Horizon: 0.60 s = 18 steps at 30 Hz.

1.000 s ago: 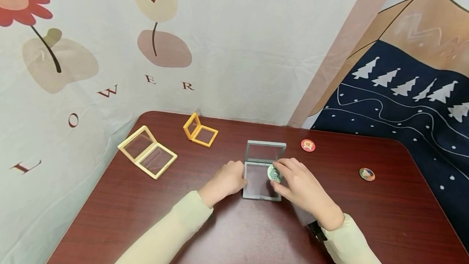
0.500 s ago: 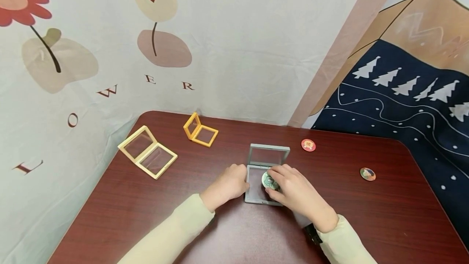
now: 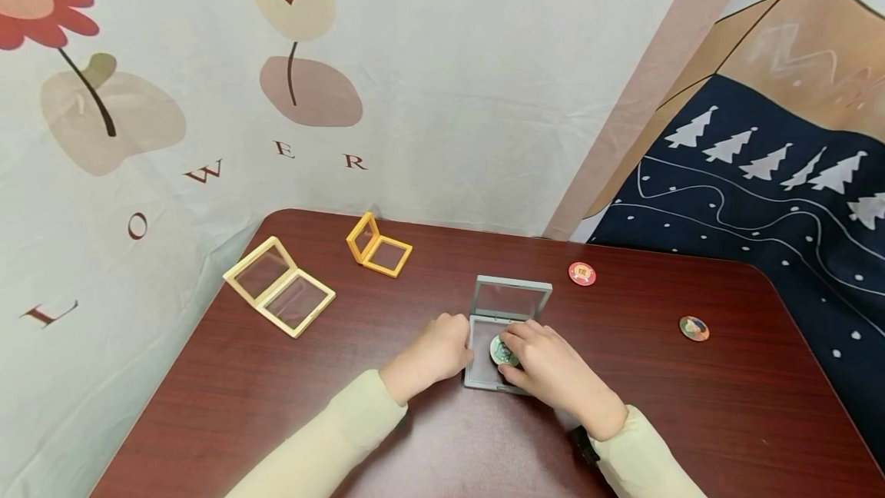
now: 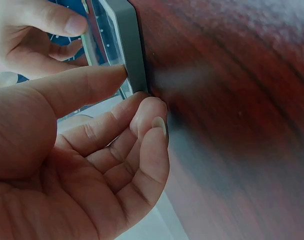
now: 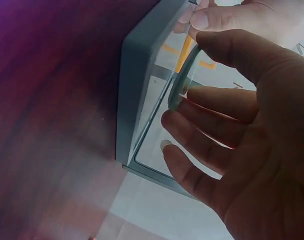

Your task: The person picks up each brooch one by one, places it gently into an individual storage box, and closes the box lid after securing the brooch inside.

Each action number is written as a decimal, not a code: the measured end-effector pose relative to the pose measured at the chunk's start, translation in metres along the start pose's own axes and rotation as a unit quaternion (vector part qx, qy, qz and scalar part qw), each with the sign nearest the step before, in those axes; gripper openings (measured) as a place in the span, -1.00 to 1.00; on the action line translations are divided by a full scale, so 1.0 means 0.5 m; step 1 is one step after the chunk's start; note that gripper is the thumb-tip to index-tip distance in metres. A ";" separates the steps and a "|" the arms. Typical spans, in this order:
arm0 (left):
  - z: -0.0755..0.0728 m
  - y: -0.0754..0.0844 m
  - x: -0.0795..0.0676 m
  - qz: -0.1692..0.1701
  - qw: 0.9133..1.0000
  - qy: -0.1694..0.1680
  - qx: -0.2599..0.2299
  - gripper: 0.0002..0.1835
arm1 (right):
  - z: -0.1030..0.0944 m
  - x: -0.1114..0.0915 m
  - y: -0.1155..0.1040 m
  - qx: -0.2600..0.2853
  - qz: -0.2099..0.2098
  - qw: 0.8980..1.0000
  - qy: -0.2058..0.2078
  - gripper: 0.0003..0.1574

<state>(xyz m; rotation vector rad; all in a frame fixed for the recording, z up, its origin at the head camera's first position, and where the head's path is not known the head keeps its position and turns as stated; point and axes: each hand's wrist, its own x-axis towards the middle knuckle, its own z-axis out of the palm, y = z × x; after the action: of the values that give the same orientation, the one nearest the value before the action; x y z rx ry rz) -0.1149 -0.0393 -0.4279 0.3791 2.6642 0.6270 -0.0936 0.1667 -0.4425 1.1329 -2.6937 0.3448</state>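
A grey display case (image 3: 484,365) with clear film panels stands open on the table, its lid (image 3: 512,297) raised at the back. My left hand (image 3: 437,350) pinches the case's left edge; in the left wrist view its thumb lies on the frame (image 4: 138,60) and the other fingers curl below. Between thumb and fingers, my right hand (image 3: 553,366) holds a round green badge (image 3: 501,350) over the case's lower panel. From the right wrist, the badge (image 5: 182,80) shows edge-on, tilted close over the film. My right hand covers the case's right side in the head view.
At the table's left stands an open cream display case (image 3: 299,303), with a smaller open yellow case (image 3: 389,255) behind it. A red badge (image 3: 582,273) and a multicoloured badge (image 3: 694,328) lie to the right. A printed cloth (image 3: 442,98) hangs behind the table (image 3: 691,406).
My right hand has carried the green badge leftward and down toward the middle of the lower panel. The grey case and my left hand have shifted slightly right and nearer.
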 end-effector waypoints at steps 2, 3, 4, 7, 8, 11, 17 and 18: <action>0.001 0.000 -0.001 -0.001 1.000 0.000 0.000 -0.65 | 0.002 0.000 -0.002 -0.001 0.002 1.000 -0.005 -0.51; 0.001 0.000 -0.001 0.000 1.000 0.002 0.001 -0.65 | 0.003 -0.001 -0.003 -0.002 0.003 1.000 -0.006 -0.51; 0.002 0.000 -0.001 0.000 1.000 0.005 0.001 -0.65 | 0.004 -0.001 -0.003 -0.003 0.002 1.000 -0.007 -0.51; 0.002 -0.001 -0.002 0.002 1.000 0.013 0.003 -0.66 | 0.007 -0.001 -0.005 -0.007 0.001 1.000 -0.008 -0.50; 0.002 -0.001 -0.002 0.001 1.000 0.014 0.002 -0.66 | 0.008 -0.001 -0.005 -0.007 0.001 1.000 -0.008 -0.50; 0.001 0.001 -0.003 -0.003 1.000 0.012 -0.004 -0.67 | 0.010 -0.001 -0.006 -0.009 0.002 1.000 -0.009 -0.50; 0.001 0.002 -0.004 -0.007 1.000 0.008 -0.009 -0.67 | 0.011 -0.002 -0.006 -0.010 0.003 1.000 -0.011 -0.51; 0.001 0.001 -0.004 -0.006 1.000 0.009 -0.009 -0.67 | 0.009 -0.003 -0.006 -0.009 0.004 1.000 -0.011 -0.51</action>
<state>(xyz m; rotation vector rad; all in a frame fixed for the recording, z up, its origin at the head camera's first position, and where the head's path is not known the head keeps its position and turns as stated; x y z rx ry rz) -0.1127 -0.0391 -0.4275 0.3529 2.6750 0.6524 -0.0908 0.1641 -0.4468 1.1271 -2.7155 0.3121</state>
